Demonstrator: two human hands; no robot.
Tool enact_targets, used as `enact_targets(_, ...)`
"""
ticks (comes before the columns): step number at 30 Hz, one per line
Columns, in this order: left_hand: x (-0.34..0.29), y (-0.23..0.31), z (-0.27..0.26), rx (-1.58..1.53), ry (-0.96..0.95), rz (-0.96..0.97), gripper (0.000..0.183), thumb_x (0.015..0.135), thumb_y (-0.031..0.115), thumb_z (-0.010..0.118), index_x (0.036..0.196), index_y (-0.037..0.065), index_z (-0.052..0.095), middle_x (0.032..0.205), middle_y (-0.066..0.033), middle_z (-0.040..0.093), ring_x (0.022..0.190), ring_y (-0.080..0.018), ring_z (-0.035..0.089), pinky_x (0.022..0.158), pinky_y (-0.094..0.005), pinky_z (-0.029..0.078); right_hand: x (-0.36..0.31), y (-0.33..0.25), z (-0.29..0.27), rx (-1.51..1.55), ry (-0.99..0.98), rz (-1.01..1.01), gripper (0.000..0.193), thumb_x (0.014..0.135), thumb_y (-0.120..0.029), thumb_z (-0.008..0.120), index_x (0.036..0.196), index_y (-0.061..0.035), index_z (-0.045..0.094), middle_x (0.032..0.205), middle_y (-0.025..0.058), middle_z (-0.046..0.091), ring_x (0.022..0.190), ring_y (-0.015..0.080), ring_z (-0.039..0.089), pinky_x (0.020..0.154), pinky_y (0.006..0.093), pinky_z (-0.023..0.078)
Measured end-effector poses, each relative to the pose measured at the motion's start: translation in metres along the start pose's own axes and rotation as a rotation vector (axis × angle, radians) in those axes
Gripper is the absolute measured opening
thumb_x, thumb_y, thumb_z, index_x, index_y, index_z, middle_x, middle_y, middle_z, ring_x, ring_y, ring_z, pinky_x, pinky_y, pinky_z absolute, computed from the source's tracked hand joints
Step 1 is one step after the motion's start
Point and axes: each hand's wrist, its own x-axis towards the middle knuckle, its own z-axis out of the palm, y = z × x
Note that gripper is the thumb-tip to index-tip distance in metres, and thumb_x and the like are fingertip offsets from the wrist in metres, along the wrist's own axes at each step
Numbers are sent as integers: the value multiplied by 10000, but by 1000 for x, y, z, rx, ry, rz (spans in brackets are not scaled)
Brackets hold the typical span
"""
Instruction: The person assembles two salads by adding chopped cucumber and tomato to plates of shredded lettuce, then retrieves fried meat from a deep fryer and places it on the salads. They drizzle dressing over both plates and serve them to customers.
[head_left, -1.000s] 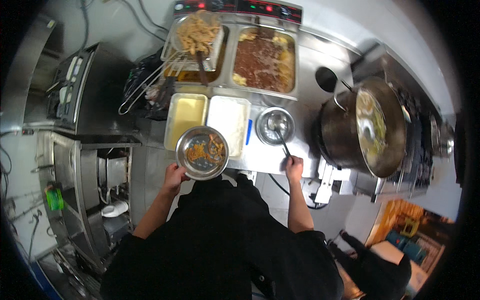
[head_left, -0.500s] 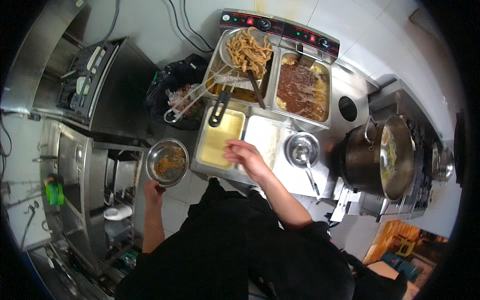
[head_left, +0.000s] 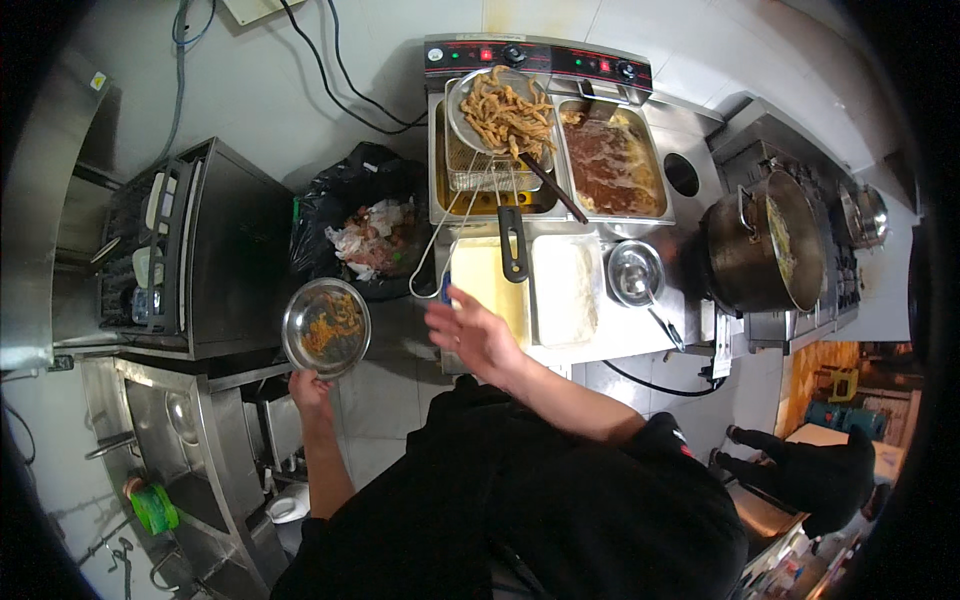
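My left hand [head_left: 311,391] grips the near rim of a round steel bowl [head_left: 292,335]. Orange-brown food residue [head_left: 332,322] lies in the bowl, which hangs over the floor left of the counter. Fingers spread and holding nothing, my right hand [head_left: 472,340] hovers at the near left corner of a tray of pale yellow liquid [head_left: 492,275]. Beside that tray is another with white powder [head_left: 567,290]. Beyond them, a strainer heaped with fried strips [head_left: 508,112] rests over the left fryer vat, with a wire basket [head_left: 475,170] under it.
The right fryer vat [head_left: 620,175] holds bubbling brown oil. A small steel bowl with a ladle [head_left: 635,272] stands right of the trays, and a big pot [head_left: 735,255] further right. A black rubbish bag [head_left: 345,185] sits left of the fryer. Another person [head_left: 820,475] is at lower right.
The view has turned, shifting the trays and pot. The bowl stays in my left hand. My right hand remains empty, now nearer the yellow tray's left near corner, fingers more spread.
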Motion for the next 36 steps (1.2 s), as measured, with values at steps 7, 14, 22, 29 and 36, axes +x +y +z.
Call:
enact_targets(7, 2, 30, 39, -94, -62, -20, 143, 793, 63, 532, 935, 50, 546, 791, -48, 601, 613, -154, 559, 544, -323, 485, -82, -82, 45, -1137, -483, 67, 667, 813, -206, 727, 1390, -16, 454, 1220, 167, 613, 1026, 268, 613, 863, 332, 503)
enact_targets(14, 2, 54, 68, -132, -179, 35, 155, 818, 92, 530, 960, 43, 567, 803, -40, 613, 617, -138, 565, 567, -300, 477, 43, -255, 10, -2046, 362, -984, 899, 642, -260, 836, 1398, -103, 375, 1377, 240, 426, 1206, 393, 502, 971, 438, 468)
enact_targets(22, -18, 67, 107, -186, -181, 104, 199, 818, 89, 520, 997, 27, 582, 851, -56, 642, 638, -135, 590, 584, -297, 492, 158, -320, 11, -2720, 192, -308, 1264, 492, -389, 907, 1509, -278, 165, 1385, 255, 409, 1266, 421, 448, 999, 493, 455)
enact_targets(29, -28, 59, 113, -153, -213, 120, 320, 819, 128, 527, 1116, 14, 563, 993, -57, 646, 800, -158, 628, 638, -315, 502, 177, -327, 17, -2687, -71, -377, 1092, 556, -356, 848, 1476, -303, 261, 1223, 195, 519, 1138, 397, 541, 955, 474, 477)
enact_targets(36, -26, 98, 189, -127, -208, 125, 226, 828, 102, 534, 1031, 9, 573, 844, -66, 636, 663, -157, 594, 566, -305, 481, 190, -317, 11, -2664, -66, -456, 1073, 564, -360, 833, 1472, -188, 287, 1221, 235, 521, 1124, 401, 561, 926, 459, 498)
